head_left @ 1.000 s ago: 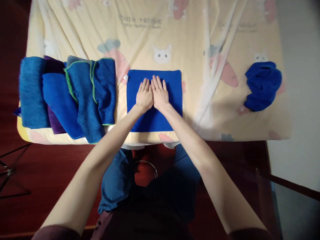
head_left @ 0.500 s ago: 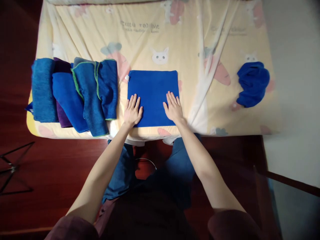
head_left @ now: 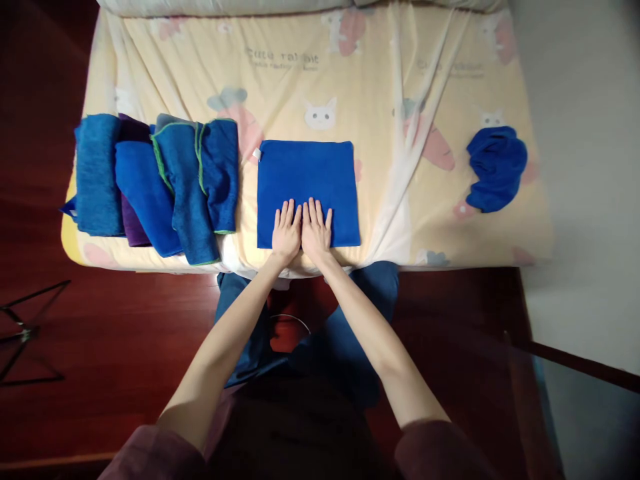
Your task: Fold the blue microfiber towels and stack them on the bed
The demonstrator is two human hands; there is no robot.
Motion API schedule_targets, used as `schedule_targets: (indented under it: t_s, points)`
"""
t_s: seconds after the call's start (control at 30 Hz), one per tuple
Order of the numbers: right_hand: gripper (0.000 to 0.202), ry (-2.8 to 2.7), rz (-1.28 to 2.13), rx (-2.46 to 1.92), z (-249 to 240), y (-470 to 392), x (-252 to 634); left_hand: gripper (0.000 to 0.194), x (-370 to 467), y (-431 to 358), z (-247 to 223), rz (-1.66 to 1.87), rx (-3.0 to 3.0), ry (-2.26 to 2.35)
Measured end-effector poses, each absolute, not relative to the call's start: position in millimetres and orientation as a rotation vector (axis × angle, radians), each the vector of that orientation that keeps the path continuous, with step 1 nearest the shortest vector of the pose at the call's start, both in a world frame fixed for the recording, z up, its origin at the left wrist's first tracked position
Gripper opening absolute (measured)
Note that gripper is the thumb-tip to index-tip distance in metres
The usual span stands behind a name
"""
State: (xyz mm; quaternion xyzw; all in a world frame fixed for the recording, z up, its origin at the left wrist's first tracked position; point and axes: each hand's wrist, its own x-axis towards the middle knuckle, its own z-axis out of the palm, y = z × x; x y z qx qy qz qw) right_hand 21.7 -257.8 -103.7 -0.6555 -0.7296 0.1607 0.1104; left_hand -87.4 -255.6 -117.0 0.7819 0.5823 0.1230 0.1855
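Observation:
A blue towel [head_left: 307, 170] lies flat and smooth in front of me, with a small white tag at its upper left corner. My left hand [head_left: 287, 232] rests palm down on its near edge, fingers stretched out. Right beside it, my right hand [head_left: 316, 230] also lies flat on the towel with fingers extended. The two hands are side by side near the middle of that edge, thumbs close together. Neither hand grips anything.
To the left lie several rolled or folded towels [head_left: 147, 193] in blue and purple, some with green trim. A crumpled blue cloth [head_left: 497, 168] sits at the right. All rest on a yellow rabbit-print sheet [head_left: 370, 87]. A black tripod [head_left: 24, 332] stands on the floor.
Both hands have slid inward from the towel's left and right sides and now lie together at the middle of its near edge. The view has shifted slightly.

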Motion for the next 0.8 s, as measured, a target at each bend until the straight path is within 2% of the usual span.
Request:
schedule_targets:
  t_s: [0.43, 0.67, 0.8]
  points:
    - [0.069, -2.248, 0.395, -1.712, -127, -296, 123, 0.065, -161, -301, -135, 0.598, 2.301, 1.543]
    - [0.072, -2.313, 0.505, -1.56, -125, -313, 180, 0.07, -192, -299, -138, 0.61, 2.332, 1.344]
    - [0.061, -2.154, 0.45, -1.519, -126, -318, 186, 0.064, -197, -299, -137, 0.775, 2.193, 1.333]
